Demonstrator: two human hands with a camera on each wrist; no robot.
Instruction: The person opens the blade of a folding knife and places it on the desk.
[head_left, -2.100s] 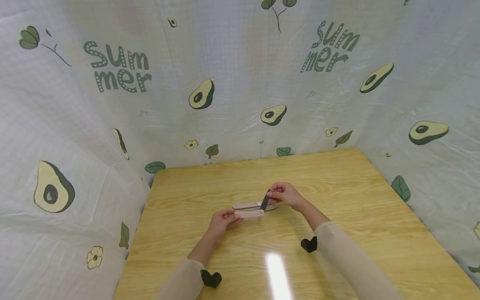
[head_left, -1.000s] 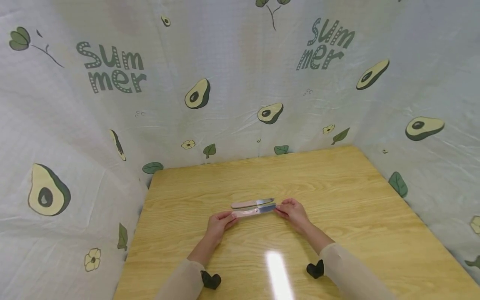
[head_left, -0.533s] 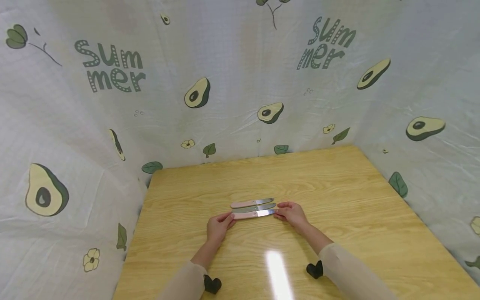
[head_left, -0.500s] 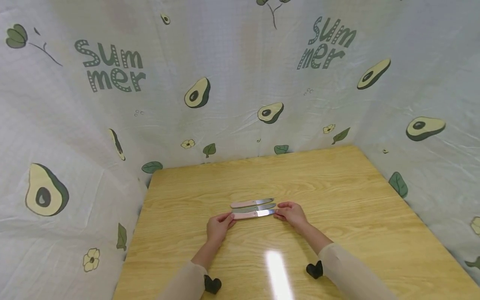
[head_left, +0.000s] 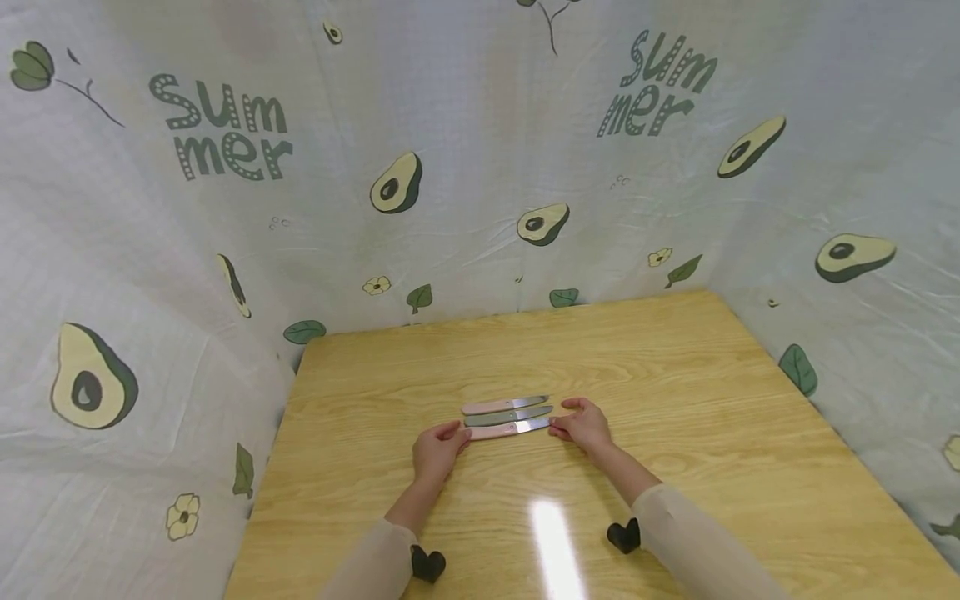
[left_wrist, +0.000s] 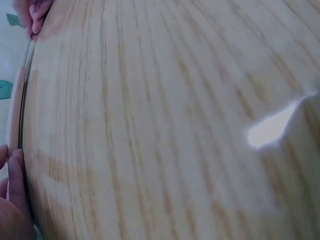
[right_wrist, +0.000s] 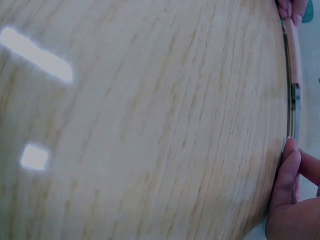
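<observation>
Three table knives lie side by side, blades to the right. Farthest is a pink-handled knife (head_left: 487, 407), then a knife with a grey-green handle (head_left: 489, 419), and nearest me another pink-handled knife (head_left: 492, 432). My left hand (head_left: 435, 454) pinches the handle end of this nearest knife between thumb and fingers. At its blade tip my right hand (head_left: 587, 427) pinches with the thumb and a finger, the index finger held up and apart. Both wrist views catch the pink handle (right_wrist: 294, 55) edge-on, low along the wood, with fingers at either end.
The knives rest on a wood-grain table (head_left: 360, 500), which has a bright light reflection near its front. A white cloth (head_left: 465, 275) printed with avocados and leaves hangs behind and at both sides. Black heart-shaped pieces (head_left: 428, 565) hang at the cuffs of both beige sleeves.
The nearest pink-handled knife, earlier held raised and tilted over the others, has come down in front of the grey-green one. My right hand moved from the blade's upper side to its tip.
</observation>
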